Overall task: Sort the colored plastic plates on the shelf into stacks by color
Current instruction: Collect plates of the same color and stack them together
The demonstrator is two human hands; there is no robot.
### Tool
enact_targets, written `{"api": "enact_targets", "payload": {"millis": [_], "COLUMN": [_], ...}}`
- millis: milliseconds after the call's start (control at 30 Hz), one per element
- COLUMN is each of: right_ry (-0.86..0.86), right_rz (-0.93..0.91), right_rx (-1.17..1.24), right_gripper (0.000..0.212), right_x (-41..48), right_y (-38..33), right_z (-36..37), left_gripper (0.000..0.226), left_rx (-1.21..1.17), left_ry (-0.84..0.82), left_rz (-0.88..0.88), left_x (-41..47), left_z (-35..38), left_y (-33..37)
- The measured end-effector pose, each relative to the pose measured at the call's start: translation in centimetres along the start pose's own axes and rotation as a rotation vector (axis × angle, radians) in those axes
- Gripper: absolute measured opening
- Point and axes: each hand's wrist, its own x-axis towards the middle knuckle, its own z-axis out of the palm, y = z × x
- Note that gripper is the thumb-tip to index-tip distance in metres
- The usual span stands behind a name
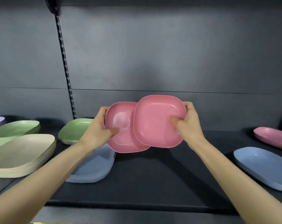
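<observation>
Above shelf [153,175], hands [103,126] [186,120] around pink plates [120,139] [154,125]

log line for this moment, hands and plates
left hand: grips left pink plate | right hand: grips right pink plate, overlapping it in front | both above shelf | beige stack, blue stack at left

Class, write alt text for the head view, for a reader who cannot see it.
Left hand and right hand each grip a pink square plastic plate above a dark shelf, the right plate overlapping the left plate. A beige stack, blue stack and green stack sit left; a blue plate and pink plate right.
</observation>
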Motion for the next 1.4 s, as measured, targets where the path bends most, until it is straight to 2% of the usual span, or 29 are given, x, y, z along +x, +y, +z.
{"api": "enact_targets", "payload": {"millis": [233,433,567,767,900,1000,1067,1200,1267,1400], "right_ry": [0.000,-0.035,-0.042,-0.030,-0.028,-0.026,-0.028,-0.069,-0.112,-0.183], "right_rz": [0.030,0.117,0.151,0.165,0.165,0.176,0.194,0.237,0.228,0.180], "right_rx": [-0.091,-0.144,-0.148,-0.167,-0.198,-0.200,-0.187,-0.120,-0.117,-0.227], "right_gripper": [0.034,0.037,0.040,0.043,0.045,0.046,0.046,0.047,0.046,0.044], "right_x": [5.4,7.7,8.5,9.3,9.5,9.6,9.7,9.2,8.7,7.8], "right_y": [3.2,5.8,6.9,7.6,7.7,7.8,8.0,8.1,8.3,8.8], "right_z": [2.5,4.1,4.9,5.9,6.5,7.0,7.3,8.5,9.1,9.8], "left_gripper": [0.054,0.086,0.080,0.079,0.086,0.096,0.100,0.096,0.093,0.081], "left_rx": [0.072,0.179,0.254,0.575,0.693,0.853,0.743,0.258,0.252,0.458], "left_ry": [-0.144,-0.262,-0.337,-0.450,-0.530,-0.546,-0.567,-0.534,-0.460,-0.342], "left_rz": [-0.108,-0.143,-0.155,-0.115,-0.137,-0.031,0.005,-0.076,-0.031,0.105], "left_x": [7.4,10.5,11.6,12.9,12.9,13.2,13.5,13.9,14.0,13.9], "left_z": [0.6,2.0,2.3,2.6,3.2,2.9,2.2,2.0,2.6,3.3], "left_y": [-3.4,-5.9,-7.1,-7.6,-8.4,-8.6,-8.0,-7.2,-7.5,-8.2]}}
